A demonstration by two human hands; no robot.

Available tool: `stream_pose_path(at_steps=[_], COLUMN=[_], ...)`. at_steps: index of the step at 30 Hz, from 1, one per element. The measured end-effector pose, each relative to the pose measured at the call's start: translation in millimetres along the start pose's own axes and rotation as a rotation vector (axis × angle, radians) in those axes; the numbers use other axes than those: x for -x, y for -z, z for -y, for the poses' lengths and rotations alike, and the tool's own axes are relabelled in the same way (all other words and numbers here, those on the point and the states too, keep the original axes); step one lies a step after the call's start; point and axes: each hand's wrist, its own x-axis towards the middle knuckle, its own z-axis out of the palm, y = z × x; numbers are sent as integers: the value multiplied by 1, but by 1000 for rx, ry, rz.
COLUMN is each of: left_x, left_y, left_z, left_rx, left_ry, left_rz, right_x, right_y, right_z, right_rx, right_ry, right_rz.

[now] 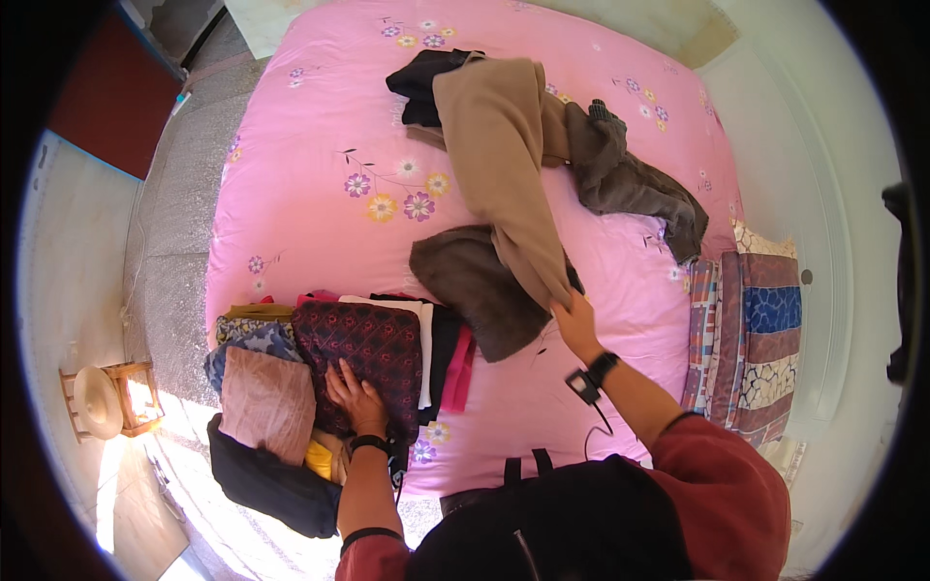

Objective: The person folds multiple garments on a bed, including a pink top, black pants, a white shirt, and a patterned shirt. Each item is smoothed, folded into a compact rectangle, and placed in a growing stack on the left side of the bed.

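My right hand [576, 319] grips the lower end of a tan garment [494, 138] that stretches up across the bed. Spread on the dark patterned folded cloth [360, 334], my left hand [354, 396] rests at the top of a pile of folded clothes. Between the hands lies a brown fuzzy garment [479, 298], partly under the tan one. A black garment [421, 83] touches the tan one's upper left, and a grey-brown garment [632, 181] its right side. Beside my left hand are a pink-brown folded cloth [269, 403] and a black folded garment [276, 483].
A pink flowered sheet [290, 174] covers the bed. Folded patterned bedding [766, 327] lies along the bed's right edge. At the far left stands a small wooden stool or chair [98, 403] in sunlight. A cable hangs from the device on my right wrist.
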Motion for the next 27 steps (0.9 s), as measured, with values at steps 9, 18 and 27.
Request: stream_pose_path(at_steps=[9,18,27], left_x=[0,-15,-73], left_y=[22,109,27], left_z=[-12,-69,-103], left_rx=[1,-4,-23], left_ry=[-55,-46,39], left_rz=[-89,-91,-30], right_x=[143,64,-73], right_y=[231,387,153], right_z=[-104,-15,-42], right_rx=[-187,-543,313], right_ry=[-675,-321,-252], right_rz=[-532,-1070,98])
